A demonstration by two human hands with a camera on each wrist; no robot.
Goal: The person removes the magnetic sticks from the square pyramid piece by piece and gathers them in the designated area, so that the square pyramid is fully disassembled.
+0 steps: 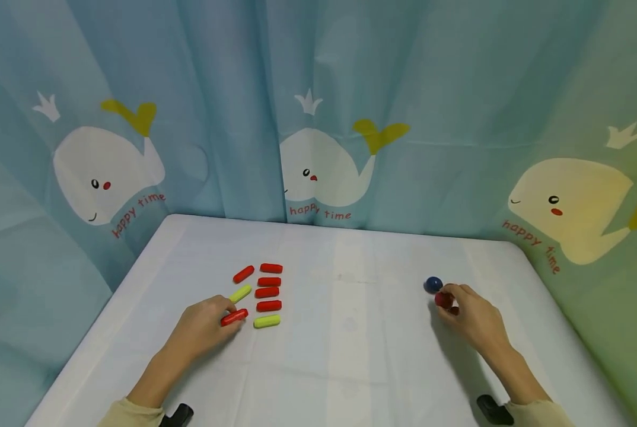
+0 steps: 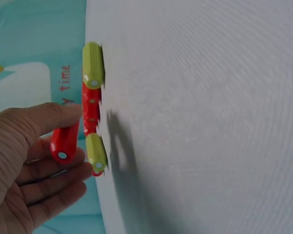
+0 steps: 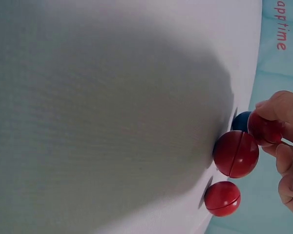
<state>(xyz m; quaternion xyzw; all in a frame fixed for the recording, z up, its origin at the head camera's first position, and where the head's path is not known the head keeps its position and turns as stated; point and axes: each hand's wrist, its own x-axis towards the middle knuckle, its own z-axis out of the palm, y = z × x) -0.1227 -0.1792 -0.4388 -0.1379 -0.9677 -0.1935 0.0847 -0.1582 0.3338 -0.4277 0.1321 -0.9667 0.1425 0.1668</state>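
My left hand (image 1: 203, 323) pinches a short red stick (image 2: 64, 144) with a pale dot on its end, between thumb and forefinger. Close ahead of that hand lies a yellow-green stick (image 1: 241, 293), and another yellow-green stick (image 1: 267, 321) is to its right. At the right side, my right hand (image 1: 475, 317) holds a small red ball (image 3: 264, 129) by its fingertips. A blue ball (image 1: 433, 284) sits just beyond the held one. Two more red balls show in the right wrist view, a nearer ball (image 3: 236, 154) and a lower ball (image 3: 222, 198); the hand mostly hides them from the head view.
Several red sticks (image 1: 268, 281) form a column on the white table (image 1: 345, 356), with one slanted red stick (image 1: 244, 274) left of its top. A blue-green curtain (image 1: 233, 118) with whale prints hangs around the table's far and side edges.
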